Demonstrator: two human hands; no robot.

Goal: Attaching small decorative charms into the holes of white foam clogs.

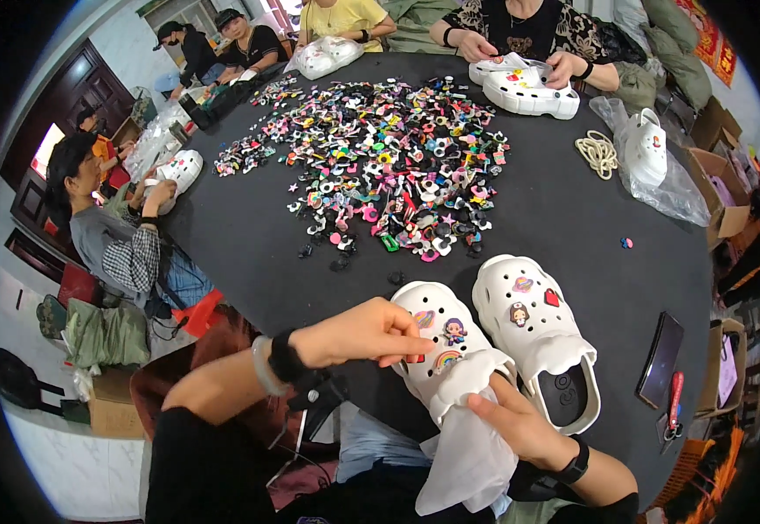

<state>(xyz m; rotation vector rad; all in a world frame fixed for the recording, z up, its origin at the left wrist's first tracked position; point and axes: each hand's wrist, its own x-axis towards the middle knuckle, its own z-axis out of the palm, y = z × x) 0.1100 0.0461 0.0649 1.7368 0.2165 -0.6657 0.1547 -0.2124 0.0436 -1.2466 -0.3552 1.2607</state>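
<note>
A white clog (427, 306) lies in front of me, its toe pointing away. My left hand (371, 334) is closed in a pinch at its left side, fingertips on a small red shoe charm (414, 358). A planet charm, a doll-figure charm (455, 330) and a rainbow charm (446, 360) sit on the clog's upper. My right hand (520, 424) grips this clog at the foot opening, thumb outside and fingers partly hidden inside. White wrapping (467, 458) hangs out below it. Just right stands a second white clog (528, 306) with planet, figure and red bag charms.
A large heap of colourful charms (397, 166) covers the black table's middle. At right lie a phone (660, 359), a red key strap (676, 397), coiled cord (597, 155) and a bagged white clog (646, 148). Several people handle white clogs around the table.
</note>
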